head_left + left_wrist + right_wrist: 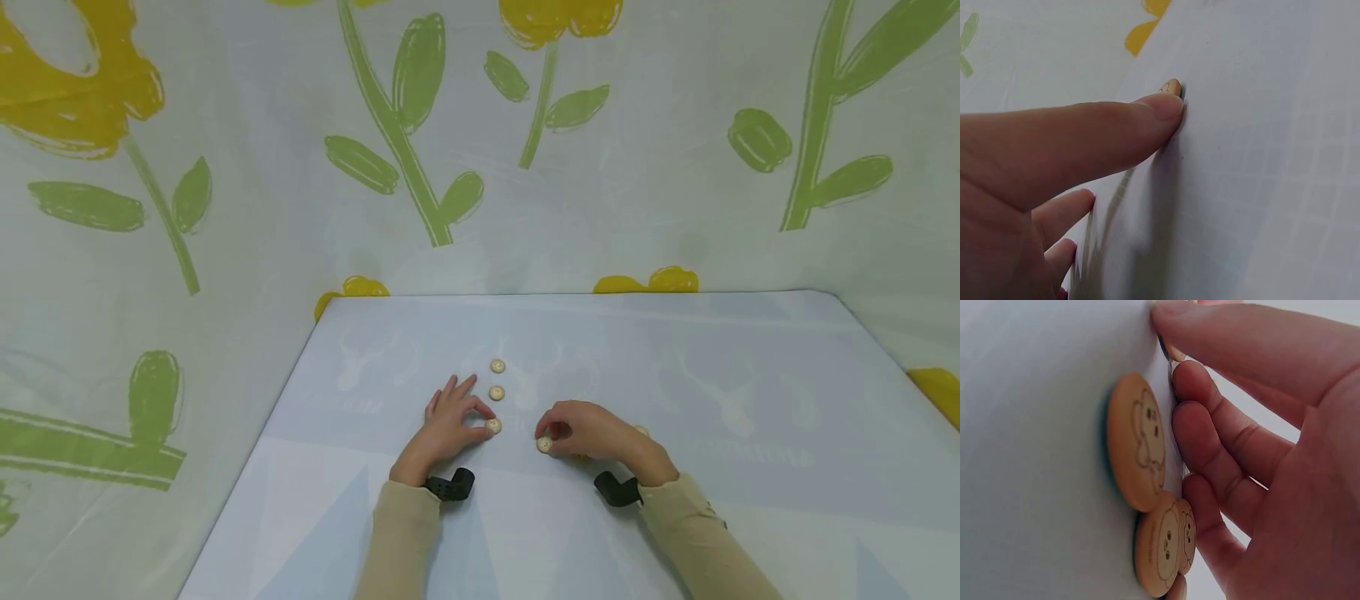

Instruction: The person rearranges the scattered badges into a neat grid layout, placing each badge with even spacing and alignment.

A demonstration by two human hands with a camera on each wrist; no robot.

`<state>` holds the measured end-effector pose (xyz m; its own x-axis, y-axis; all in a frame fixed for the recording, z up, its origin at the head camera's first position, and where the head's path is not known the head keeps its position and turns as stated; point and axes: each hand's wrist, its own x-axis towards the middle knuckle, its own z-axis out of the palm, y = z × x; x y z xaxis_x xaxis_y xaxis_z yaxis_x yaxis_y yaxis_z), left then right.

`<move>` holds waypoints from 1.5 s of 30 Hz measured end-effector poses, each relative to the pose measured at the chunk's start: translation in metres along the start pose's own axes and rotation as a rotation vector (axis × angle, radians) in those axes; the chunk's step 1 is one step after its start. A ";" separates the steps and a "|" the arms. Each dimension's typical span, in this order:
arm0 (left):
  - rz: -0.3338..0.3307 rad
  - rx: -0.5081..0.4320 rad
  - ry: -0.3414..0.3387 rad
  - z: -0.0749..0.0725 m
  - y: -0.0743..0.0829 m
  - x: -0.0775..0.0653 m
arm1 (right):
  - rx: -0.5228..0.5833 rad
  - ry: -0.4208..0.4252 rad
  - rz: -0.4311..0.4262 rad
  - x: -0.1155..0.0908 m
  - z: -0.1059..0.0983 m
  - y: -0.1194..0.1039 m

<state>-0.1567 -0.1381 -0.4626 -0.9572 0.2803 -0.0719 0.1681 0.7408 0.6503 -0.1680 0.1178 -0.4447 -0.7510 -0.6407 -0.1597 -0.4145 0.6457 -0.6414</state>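
Tan in colour, a small round disc (493,426) sits at the pale tabletop (750,492), pinched between thumb and index finger of the left hand (442,429), whose other fingers are spread; two like discs (497,392) line up beyond it toward the far edge. To the right of this column, the right hand (592,429) pinches a second disc (544,445), thumb and forefinger closed to its width. Further discs (1138,442), bearing line-drawn figures, lie clustered beside its curled remaining fingers.
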 end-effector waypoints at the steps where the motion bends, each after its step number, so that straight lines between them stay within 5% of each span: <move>1: -0.001 -0.001 -0.003 0.000 0.000 0.000 | -0.005 0.001 -0.006 0.000 0.000 0.000; 14: 0.005 0.003 0.002 -0.005 -0.002 -0.002 | 0.008 0.031 0.046 0.006 0.005 -0.001; 45: 0.008 0.004 -0.001 0.001 0.001 0.000 | -0.004 0.106 0.015 0.001 0.002 0.004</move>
<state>-0.1562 -0.1369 -0.4630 -0.9557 0.2866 -0.0672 0.1767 0.7410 0.6479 -0.1700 0.1191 -0.4489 -0.8074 -0.5834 -0.0884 -0.4047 0.6566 -0.6365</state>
